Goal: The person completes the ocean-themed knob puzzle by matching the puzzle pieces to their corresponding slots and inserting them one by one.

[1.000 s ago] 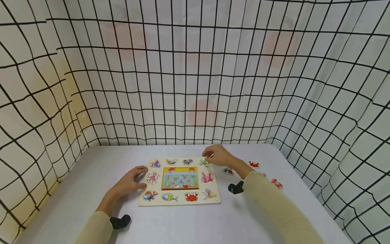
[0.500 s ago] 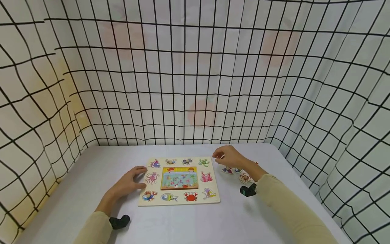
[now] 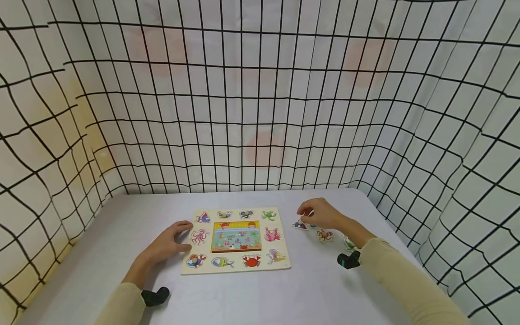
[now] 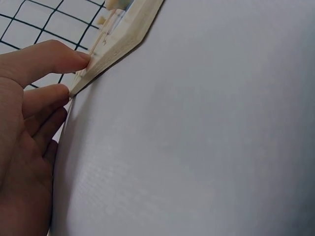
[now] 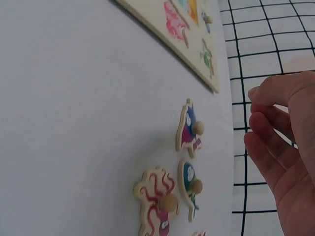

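A cream wooden peg puzzle board (image 3: 264,266) with sea-animal pictures lies flat in the head view. The left hand (image 3: 168,239) touches its left edge with thumb and fingertips; the left wrist view shows the thumb (image 4: 74,60) on the board's edge. The right hand (image 3: 322,214) hovers right of the board, fingers loosely bent. Its nearest thing is a blue and purple fish puzzle piece (image 5: 187,125) with a round wooden knob. Nothing shows between the right fingers in the right wrist view. Below the fish lie a teal puzzle piece (image 5: 189,179) and an octopus puzzle piece (image 5: 152,196).
A green puzzle piece (image 3: 349,244) lies partly hidden by the right wrist. Some board spots, such as the lower left one (image 3: 196,260), carry knobbed pieces. Black netting (image 3: 252,108) over white sheets encloses the white table (image 3: 227,300) at the back and sides.
The right hand has moved from the board's upper right corner rightward to above the fish piece. The left hand stays at the board's left edge. The view has shifted slightly.
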The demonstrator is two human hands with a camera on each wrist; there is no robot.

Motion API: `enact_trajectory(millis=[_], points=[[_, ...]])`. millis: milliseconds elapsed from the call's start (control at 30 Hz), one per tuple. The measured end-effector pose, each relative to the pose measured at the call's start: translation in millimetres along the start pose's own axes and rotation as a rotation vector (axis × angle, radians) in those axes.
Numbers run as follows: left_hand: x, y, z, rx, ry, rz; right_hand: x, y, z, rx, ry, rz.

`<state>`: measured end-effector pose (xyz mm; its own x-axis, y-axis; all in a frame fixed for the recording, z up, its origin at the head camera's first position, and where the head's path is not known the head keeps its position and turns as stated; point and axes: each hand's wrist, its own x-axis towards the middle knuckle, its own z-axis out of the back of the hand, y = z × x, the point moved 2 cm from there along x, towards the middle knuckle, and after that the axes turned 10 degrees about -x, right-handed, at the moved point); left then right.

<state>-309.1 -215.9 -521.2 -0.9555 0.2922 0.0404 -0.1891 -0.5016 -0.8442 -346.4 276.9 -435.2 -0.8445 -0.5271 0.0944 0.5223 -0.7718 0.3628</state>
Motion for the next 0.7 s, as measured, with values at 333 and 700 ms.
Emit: enact_trajectory(millis=[333, 700], points=[[-1.3, -2.6, 1.9, 0.008, 0.002, 0.01, -28.0, -13, 4, -0.027, -0.027, -0.01], [-3.1, -4.0, 0.7, -0.003, -0.009, 0.019, -52.8, -40, 3, -0.024, -0.02, -0.094]])
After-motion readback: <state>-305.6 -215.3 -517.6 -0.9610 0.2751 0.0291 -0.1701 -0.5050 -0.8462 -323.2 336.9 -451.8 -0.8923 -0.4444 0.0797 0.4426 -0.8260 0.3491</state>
